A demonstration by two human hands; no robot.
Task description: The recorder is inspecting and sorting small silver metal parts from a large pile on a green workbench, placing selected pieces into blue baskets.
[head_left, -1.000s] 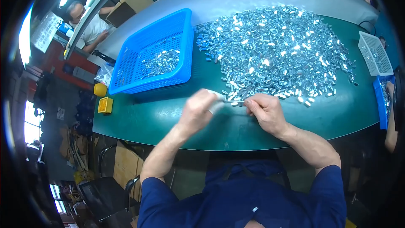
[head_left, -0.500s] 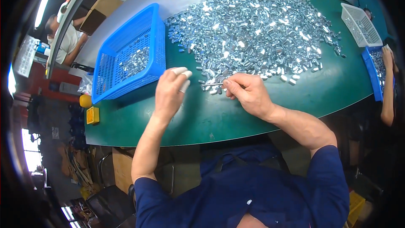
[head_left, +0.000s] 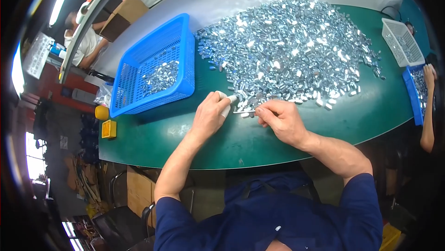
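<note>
A heap of small shiny metal pieces (head_left: pixel 287 47) is spread over the green table, and both my hands are at its near edge. My right hand (head_left: pixel 283 121) pinches a thin metal rod (head_left: pixel 244 112) between thumb and fingers, its free end pointing left. White coverings wrap some fingertips of my left hand (head_left: pixel 211 114). Those fingers are curled together beside the rod's free end, next to the nearest pieces; whatever they hold is too small to make out. Left of the heap, a blue plastic basket (head_left: pixel 185 72) holds some of the same pieces.
A small yellow box (head_left: pixel 109 129) stands at the table's left end. At the right are a white basket (head_left: pixel 403 42) and a blue tray (head_left: pixel 414 95) of pieces, with another person's hand (head_left: pixel 429 74) at it. More people are beyond the table, near a cardboard box (head_left: pixel 123 16).
My left hand has moved away from the blue basket, rightward to the rod's free end, and its fingers have drawn together. My right hand still holds the rod. The whole view has shifted slightly.
</note>
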